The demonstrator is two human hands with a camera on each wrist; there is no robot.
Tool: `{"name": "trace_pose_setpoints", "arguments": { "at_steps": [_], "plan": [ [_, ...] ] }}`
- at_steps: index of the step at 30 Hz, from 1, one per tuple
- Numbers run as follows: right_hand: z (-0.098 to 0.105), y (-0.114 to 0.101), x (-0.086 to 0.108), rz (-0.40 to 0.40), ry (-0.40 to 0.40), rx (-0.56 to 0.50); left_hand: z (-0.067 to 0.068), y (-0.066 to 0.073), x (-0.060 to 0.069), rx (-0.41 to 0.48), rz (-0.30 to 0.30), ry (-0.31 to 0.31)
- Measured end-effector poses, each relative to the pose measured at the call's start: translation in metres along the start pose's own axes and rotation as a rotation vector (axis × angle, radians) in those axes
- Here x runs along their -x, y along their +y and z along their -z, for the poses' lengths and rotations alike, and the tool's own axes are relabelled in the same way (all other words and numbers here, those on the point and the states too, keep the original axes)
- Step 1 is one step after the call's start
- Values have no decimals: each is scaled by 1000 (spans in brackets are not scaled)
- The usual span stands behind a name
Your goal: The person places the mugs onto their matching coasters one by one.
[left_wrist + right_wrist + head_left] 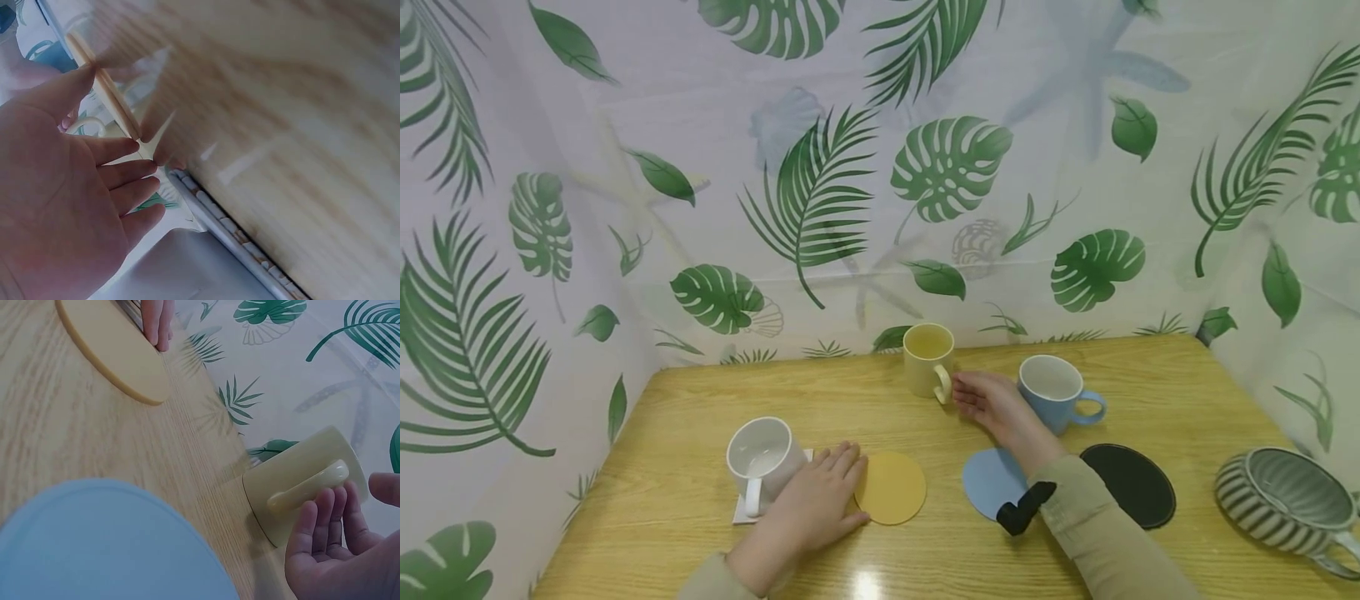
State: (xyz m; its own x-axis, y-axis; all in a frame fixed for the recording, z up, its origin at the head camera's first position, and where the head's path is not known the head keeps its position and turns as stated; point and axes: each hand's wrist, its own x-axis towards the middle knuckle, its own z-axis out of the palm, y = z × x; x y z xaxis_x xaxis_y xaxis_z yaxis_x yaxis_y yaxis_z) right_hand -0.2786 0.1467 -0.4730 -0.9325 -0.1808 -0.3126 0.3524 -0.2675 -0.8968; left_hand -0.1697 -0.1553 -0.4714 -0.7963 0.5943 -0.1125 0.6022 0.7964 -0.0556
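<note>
A pale yellow mug (917, 375) stands upright near the back wall, its handle turned toward my right hand (998, 413). In the right wrist view, the fingers (334, 515) are loosely bent beside the mug handle (309, 486), and the thumb is apart from it; whether they touch the handle is hard to tell. My left hand (816, 502) lies palm down with spread fingers on the table, between a white mug (775, 467) and a round yellow coaster (895, 488). Its thumb (81, 81) is at the yellow coaster's edge. The white mug sits on a light square coaster (742, 511).
A blue mug (1047, 408) stands just right of my right hand. Under that forearm lie a round blue coaster (985, 482) and a black coaster (1135, 492). A ribbed grey mug (1262, 508) is at the right edge. Leaf-patterned cloth (850, 208) walls off the back and sides.
</note>
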Motion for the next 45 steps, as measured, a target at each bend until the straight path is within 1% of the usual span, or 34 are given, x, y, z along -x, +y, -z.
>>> {"name": "trace_pose_setpoints", "arguments": {
  "at_steps": [4, 12, 17, 22, 27, 33, 41, 45],
  "plan": [
    [-1, -1, -2, 4, 17, 12, 0, 1, -1, -28, 3, -4],
    [-6, -2, -6, 10, 37, 36, -1, 1, -2, -46, 9, -2],
    [-9, 1, -9, 36, 15, 97, -1, 2, -3, -47, 12, -6],
    [-13, 5, -10, 66, -4, 149, -1, 3, -3, -69, 17, -7],
    [-16, 6, -12, 74, -1, 204, -4, 2, -4, -94, 14, -3],
    [-18, 8, -14, 92, 22, 264, -6, 2, -4, -92, 10, -5],
    [-20, 9, -18, 106, 65, 277, -6, 2, -4, -89, 11, -16],
    [-21, 8, -19, 119, 57, 285, -5, 2, -4, -87, 10, -14]
  ]
}}
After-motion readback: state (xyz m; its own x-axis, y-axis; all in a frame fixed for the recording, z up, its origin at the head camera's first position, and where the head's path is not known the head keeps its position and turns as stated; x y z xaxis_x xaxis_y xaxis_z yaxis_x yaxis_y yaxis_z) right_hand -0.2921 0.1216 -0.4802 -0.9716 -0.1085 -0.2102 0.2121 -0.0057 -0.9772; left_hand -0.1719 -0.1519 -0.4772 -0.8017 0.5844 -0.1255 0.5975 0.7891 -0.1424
